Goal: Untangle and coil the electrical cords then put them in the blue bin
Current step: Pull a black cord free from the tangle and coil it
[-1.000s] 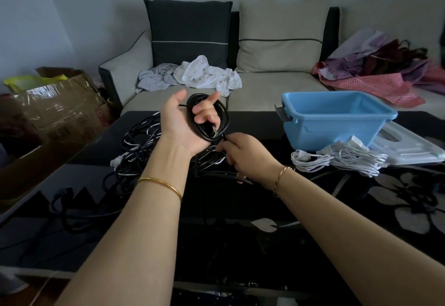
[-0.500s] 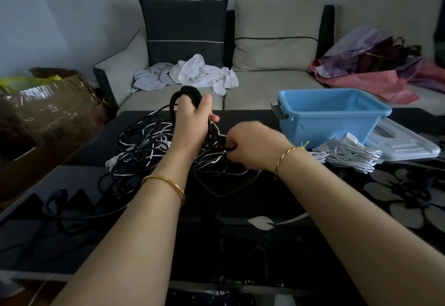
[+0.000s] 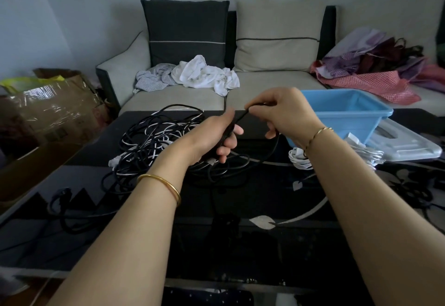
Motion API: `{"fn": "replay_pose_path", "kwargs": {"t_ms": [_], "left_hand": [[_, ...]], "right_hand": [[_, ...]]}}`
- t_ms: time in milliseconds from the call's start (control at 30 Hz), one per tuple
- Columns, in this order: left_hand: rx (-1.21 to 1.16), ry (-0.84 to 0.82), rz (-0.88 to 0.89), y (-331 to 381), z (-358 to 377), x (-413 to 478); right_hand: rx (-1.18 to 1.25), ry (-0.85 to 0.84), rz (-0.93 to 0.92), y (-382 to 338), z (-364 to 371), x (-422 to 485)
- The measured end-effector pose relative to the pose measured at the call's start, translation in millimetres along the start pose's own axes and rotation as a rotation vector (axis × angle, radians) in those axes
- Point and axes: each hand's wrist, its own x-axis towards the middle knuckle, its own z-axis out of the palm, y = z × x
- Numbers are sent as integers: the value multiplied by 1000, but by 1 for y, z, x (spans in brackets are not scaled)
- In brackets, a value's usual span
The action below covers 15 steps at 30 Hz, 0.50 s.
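A tangle of black and white cords (image 3: pixel 154 142) lies on the dark glass table (image 3: pixel 265 204), left of centre. My left hand (image 3: pixel 214 137) grips a bundle of black cord loops above the table. My right hand (image 3: pixel 281 113) pinches a strand of the same black cord (image 3: pixel 269 154) just right of the left hand and holds it raised; the strand hangs down to the table. The blue bin (image 3: pixel 346 115) stands at the right behind my right hand. A coiled white cord (image 3: pixel 301 158) lies in front of the bin, partly hidden by my right wrist.
A translucent lid (image 3: pixel 404 144) lies right of the bin. A black plug (image 3: pixel 61 193) sits near the table's left edge. Behind the table is a sofa (image 3: pixel 265 89) with cushions and clothes. A cardboard box (image 3: pixel 48 110) stands at the left.
My right hand rose from the table and now pinches the strand up by the left hand. My left hand turned and lowered with the black coil in its grip.
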Motion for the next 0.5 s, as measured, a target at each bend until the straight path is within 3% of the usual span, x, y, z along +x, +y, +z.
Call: {"fn": "replay_pose_path", "kwargs": {"t_ms": [200,367,500], "left_hand": [[-252,-177,-40,15,-4,-9],[-576,-266,-30,19,-11,-9],[-862,-215,14,19,-18,-7]], "right_hand": [[379,48,223,19,5,5],[418,-106,286,33,32,-3],[360,-126,229,27,54,-9]]}}
